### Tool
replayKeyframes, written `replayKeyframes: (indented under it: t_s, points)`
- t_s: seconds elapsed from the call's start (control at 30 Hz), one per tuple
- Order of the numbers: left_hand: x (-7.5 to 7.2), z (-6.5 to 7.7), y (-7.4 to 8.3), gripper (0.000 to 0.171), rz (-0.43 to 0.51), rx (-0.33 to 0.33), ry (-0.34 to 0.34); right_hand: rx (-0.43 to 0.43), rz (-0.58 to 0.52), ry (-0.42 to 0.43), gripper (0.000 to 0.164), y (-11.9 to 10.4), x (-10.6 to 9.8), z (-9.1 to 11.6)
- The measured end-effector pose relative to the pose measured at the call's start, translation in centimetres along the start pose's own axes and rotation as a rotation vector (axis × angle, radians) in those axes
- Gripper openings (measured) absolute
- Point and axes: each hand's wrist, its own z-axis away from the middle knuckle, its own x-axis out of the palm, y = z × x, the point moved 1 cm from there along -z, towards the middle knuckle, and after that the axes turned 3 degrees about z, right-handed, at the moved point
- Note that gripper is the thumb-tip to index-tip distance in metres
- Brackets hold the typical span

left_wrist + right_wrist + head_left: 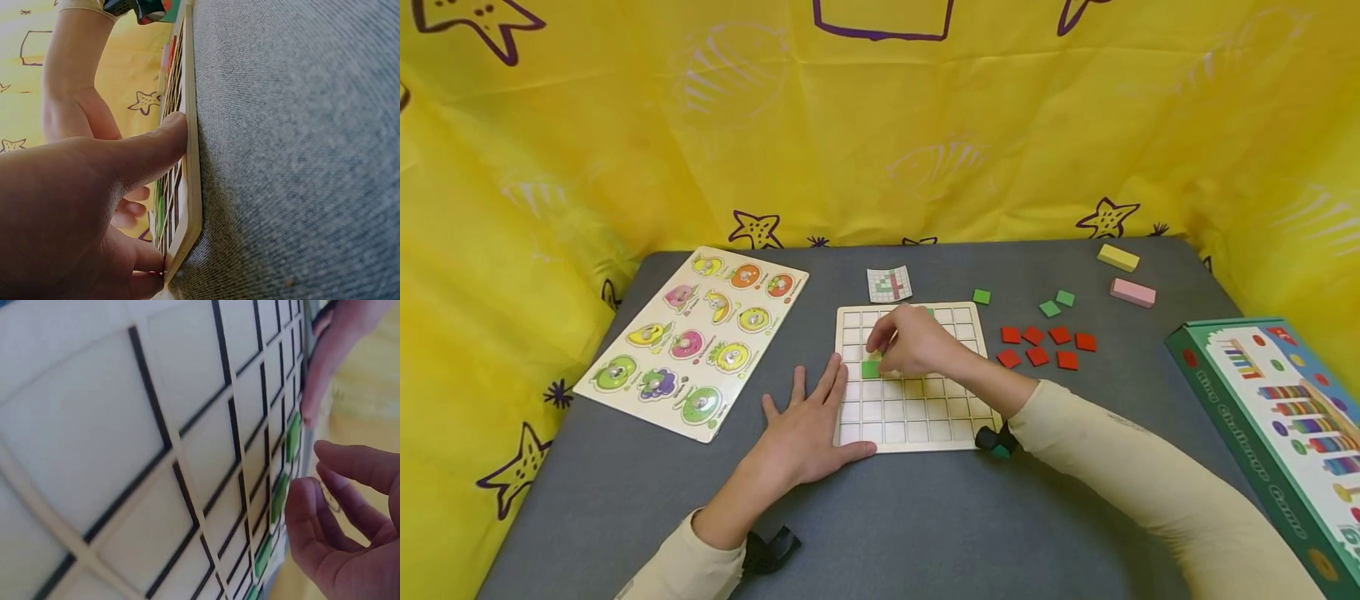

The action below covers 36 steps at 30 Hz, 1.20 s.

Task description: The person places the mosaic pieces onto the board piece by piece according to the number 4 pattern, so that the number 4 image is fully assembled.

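board (916, 408): centre | puzzle (691, 319): left | box (1285, 425): right (card (889, 285) behind board)

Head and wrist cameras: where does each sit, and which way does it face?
Head: head-worn, facing forward and down at the grid board; left hand and right hand show.
Left wrist: worn there, looking along the board's edge; left hand near, right beyond.
Right wrist: worn there, looking across the board; right hand near, left beyond.
Both wrist views share the board.

The pale grid board (916, 432) (green tiles (871, 369) in some cells) lies flat.
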Motion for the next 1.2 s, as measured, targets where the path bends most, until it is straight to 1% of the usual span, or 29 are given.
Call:
replayKeyframes:
  t_s: [0.23, 0.5, 0.57, 0.73, 0.97, 1.2]
  points:
    - [0.1, -0.1, 0.1, 0.116, -0.011, -0.008, -0.002, 0.011, -0.066, 0.048, 0.021, 1.3, -2.0, 1.0]
    - [0.0, 0.0, 0.0, 0.115, 0.001, -0.002, 0.003, -0.011, -0.184, 0.135, 0.024, 4.0, -4.5, 2.7]
    - [0.0, 0.0, 0.0, 0.115, 0.000, -0.002, 0.003, -0.013, -0.188, 0.156, 0.024, 4.7, -5.1, 3.0]
    - [0.1, 0.0, 0.0, 0.115, 0.006, 0.002, 0.005, 0.016, -0.195, 0.186, 0.024, 6.4, -6.4, 4.0]
    - [0.1, -0.1, -0.1, 0.114, 0.009, 0.011, 0.007, 0.042, -0.152, 0.217, 0.022, 8.4, -7.6, 5.0]
    - [0.2, -0.1, -0.1, 0.115, 0.009, 0.003, -0.001, 0.071, -0.159, 0.266, 0.024, 10.2, -9.0, 6.4]
